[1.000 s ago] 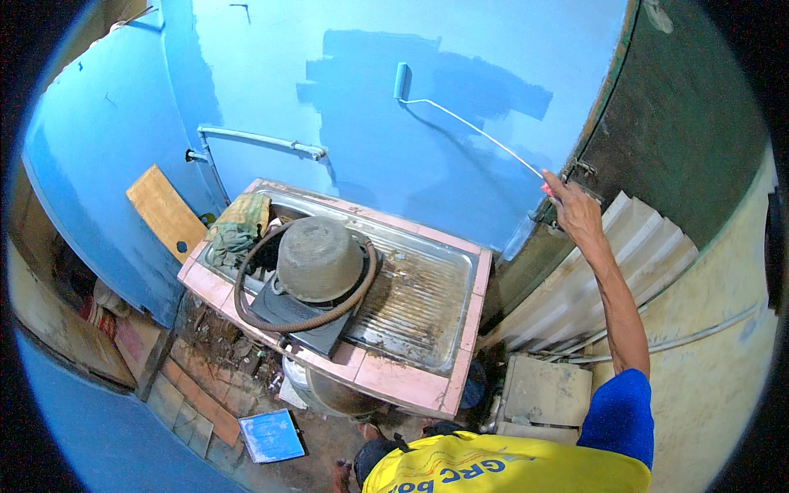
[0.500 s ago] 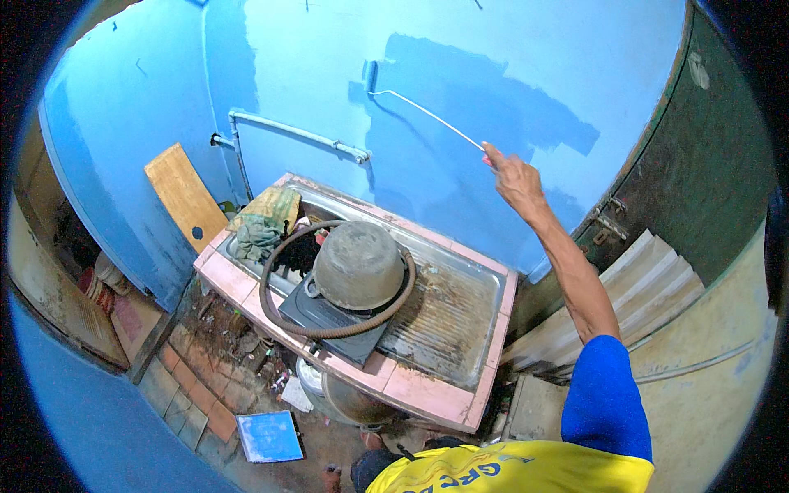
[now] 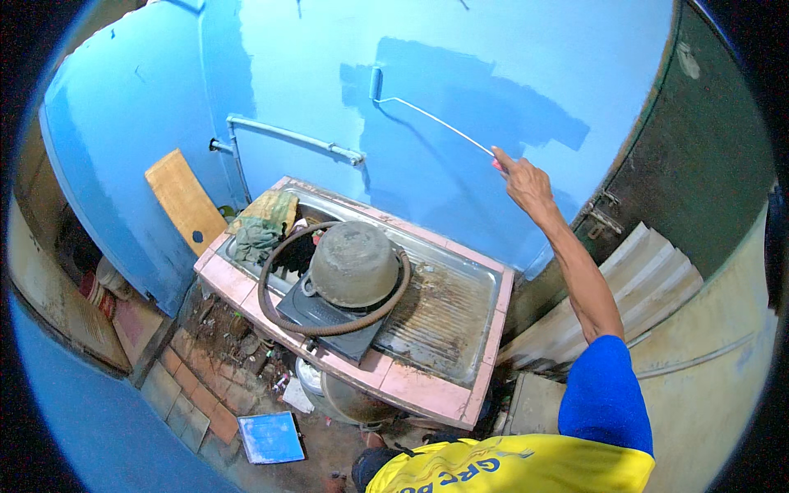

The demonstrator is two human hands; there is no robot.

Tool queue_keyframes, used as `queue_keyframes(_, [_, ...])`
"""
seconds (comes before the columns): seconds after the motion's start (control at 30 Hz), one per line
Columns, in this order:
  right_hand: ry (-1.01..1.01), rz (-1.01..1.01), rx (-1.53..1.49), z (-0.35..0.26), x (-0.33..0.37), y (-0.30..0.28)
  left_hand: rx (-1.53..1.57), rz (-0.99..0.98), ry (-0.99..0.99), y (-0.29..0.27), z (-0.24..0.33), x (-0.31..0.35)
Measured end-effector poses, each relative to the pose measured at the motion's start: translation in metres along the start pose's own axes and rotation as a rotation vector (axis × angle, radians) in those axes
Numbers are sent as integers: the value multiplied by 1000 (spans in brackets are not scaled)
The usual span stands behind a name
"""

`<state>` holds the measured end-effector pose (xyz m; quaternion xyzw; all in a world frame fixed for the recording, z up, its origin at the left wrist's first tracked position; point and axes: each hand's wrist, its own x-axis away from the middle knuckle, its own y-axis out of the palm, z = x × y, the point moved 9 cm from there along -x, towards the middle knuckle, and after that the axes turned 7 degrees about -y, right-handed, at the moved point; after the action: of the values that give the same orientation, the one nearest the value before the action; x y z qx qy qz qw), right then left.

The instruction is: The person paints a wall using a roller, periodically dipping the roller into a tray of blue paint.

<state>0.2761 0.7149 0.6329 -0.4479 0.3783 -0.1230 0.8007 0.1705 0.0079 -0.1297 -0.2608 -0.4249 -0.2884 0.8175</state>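
Observation:
With my right arm stretched out, my right hand point(image 3: 528, 187) is closed around the red handle of a paint roller point(image 3: 440, 122). Its blue roller head point(image 3: 376, 84) rests against the wall point(image 3: 304, 66), near the left side of a darker blue painted patch point(image 3: 460, 107). Around that patch the wall is a lighter blue. My left hand does not show. On the floor, a paint tray point(image 3: 270, 438) coated in blue lies left of the sink counter.
Between me and the wall stands a pink-tiled sink counter point(image 3: 374, 368). A large grey pot point(image 3: 353, 264) sits there on a black stove point(image 3: 329, 324), ringed by a hose point(image 3: 265, 287). A pipe point(image 3: 288, 138) crosses the wall; corrugated sheets point(image 3: 625, 287) lean at right.
The roller head has shifted slightly right and down on the wall, and my right hand has moved a little right. The darker patch now reaches further left.

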Motion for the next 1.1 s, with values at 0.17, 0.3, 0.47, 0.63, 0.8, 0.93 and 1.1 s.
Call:
queue_keyframes(0.17, [62, -56, 86, 73, 91, -23, -17, -36, -40, 29, 8, 10])
queue_keyframes(0.3, [78, -11, 60, 124, 164, -57, 50, -73, -50, 43, 15, 15])
queue_keyframes(0.47, [294, -124, 79, 196, 261, -91, -55, -23, 31, 58, 50, 32])
queue_keyframes(0.63, [360, -183, 126, 245, 337, -108, -271, 61, 44, 67, 53, 44])
queue_keyframes(0.8, [300, -121, 125, 280, 396, -138, 32, -90, 161, 93, 48, 50])
queue_keyframes(0.93, [210, -20, 138, 294, 438, -144, -348, 58, 341, 105, 40, 47])
queue_keyframes(1.1, [373, -159, 58, 298, 481, -130, -296, -86, 170, 130, 27, 59])
